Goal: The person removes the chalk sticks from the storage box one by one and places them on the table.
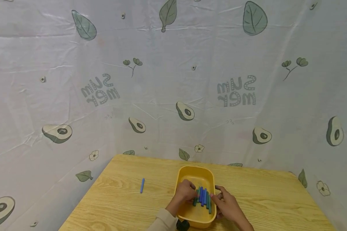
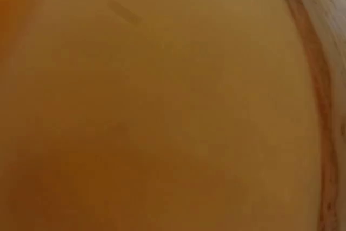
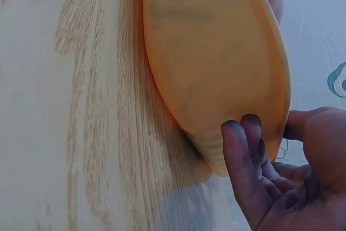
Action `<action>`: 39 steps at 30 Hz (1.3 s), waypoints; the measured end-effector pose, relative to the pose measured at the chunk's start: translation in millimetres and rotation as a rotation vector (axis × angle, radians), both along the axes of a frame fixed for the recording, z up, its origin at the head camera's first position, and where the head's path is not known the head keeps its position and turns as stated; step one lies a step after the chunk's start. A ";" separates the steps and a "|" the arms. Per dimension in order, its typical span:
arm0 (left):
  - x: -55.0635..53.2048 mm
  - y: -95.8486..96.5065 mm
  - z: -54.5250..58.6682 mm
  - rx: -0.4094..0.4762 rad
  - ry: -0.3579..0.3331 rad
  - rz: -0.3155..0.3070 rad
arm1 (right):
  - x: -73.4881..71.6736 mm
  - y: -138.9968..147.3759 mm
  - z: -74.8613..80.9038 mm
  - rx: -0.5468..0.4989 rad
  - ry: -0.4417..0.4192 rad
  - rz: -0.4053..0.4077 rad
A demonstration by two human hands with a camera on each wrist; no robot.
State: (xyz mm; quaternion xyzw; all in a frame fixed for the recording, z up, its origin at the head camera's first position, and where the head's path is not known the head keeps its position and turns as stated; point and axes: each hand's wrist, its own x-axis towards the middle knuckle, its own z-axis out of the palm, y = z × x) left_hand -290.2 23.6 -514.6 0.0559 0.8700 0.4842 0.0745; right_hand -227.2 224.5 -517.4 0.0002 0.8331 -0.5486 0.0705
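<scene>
A yellow plastic bin (image 1: 199, 225) sits on the table. Inside it, several green and blue chalk-like sticks (image 1: 204, 196) lie side by side in a row. My left hand (image 1: 186, 190) reaches into the bin, fingers bent at the row's left end; whether they pinch a stick is hidden. With my right hand (image 1: 229, 204) I grip the bin's right side, thumb over the rim near the rightmost green stick. In the right wrist view, fingertips (image 3: 232, 128) press the bin's outer wall (image 3: 211, 63). The left wrist view holds mostly the blurred yellow bin wall (image 2: 189, 90).
A single blue stick (image 1: 142, 185) lies on the wooden table (image 1: 263, 189), left of the bin. A dark object (image 1: 182, 225) is by my left sleeve at the bin's near corner. A patterned curtain (image 1: 162, 80) hangs behind the table.
</scene>
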 end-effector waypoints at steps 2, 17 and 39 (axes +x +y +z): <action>0.8 2.1 -3.0 -0.017 0.021 0.018 | 0.0 0.3 -0.5 0.001 -0.003 0.000; 4.8 3.9 -2.3 -0.004 0.061 0.021 | -1.1 -0.3 -4.3 0.008 -0.011 -0.027; -1.3 -8.5 17.0 0.150 -0.046 -0.035 | -1.6 -0.7 -4.5 0.012 0.013 -0.006</action>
